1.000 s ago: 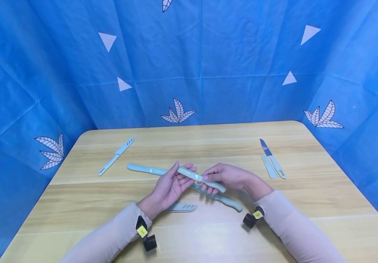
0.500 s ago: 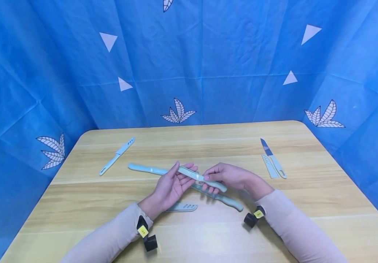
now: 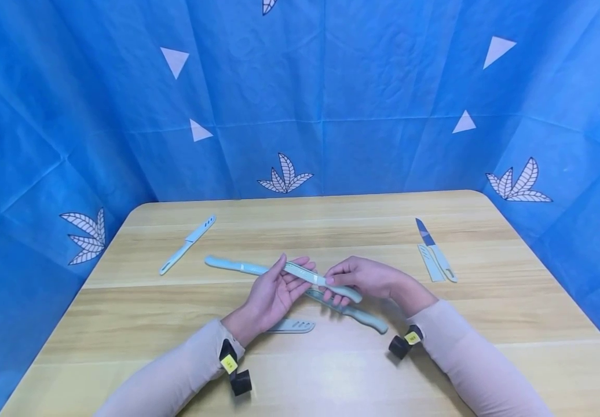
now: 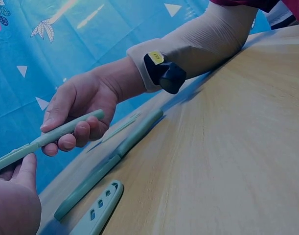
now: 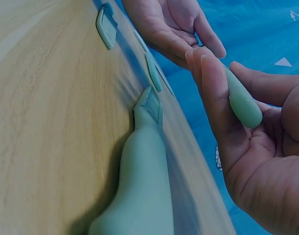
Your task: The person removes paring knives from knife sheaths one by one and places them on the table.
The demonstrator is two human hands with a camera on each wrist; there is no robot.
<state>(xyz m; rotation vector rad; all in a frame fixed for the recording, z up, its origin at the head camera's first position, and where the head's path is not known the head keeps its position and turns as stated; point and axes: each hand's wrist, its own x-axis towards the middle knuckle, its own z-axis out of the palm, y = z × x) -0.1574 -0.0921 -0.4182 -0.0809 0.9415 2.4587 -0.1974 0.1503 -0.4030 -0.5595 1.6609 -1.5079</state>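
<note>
Likely light, stiff, smooth: sheathed knife (image 3: 313,277), best held by handle (image 3: 348,292). Pinched there by right grip (image 3: 365,276), supported by relaxed left grip (image 3: 271,296).

Downward head view, close wrist views, shared knife (image 4: 58,132)

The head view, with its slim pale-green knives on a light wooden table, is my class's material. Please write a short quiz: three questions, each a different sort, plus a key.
1. Multiple choice: which hand grips the handle of the slim pale-green knife held above the table?
A) left hand
B) right hand
C) neither
2. Fill in: the pale-handled knife with the bare dark blade lies beside its slotted pale-green ____.
3. True or false: that bare-bladed knife lies on the left side of the head view.

Key:
1. B.
2. Sheath.
3. False; it lies on the right side.
</note>
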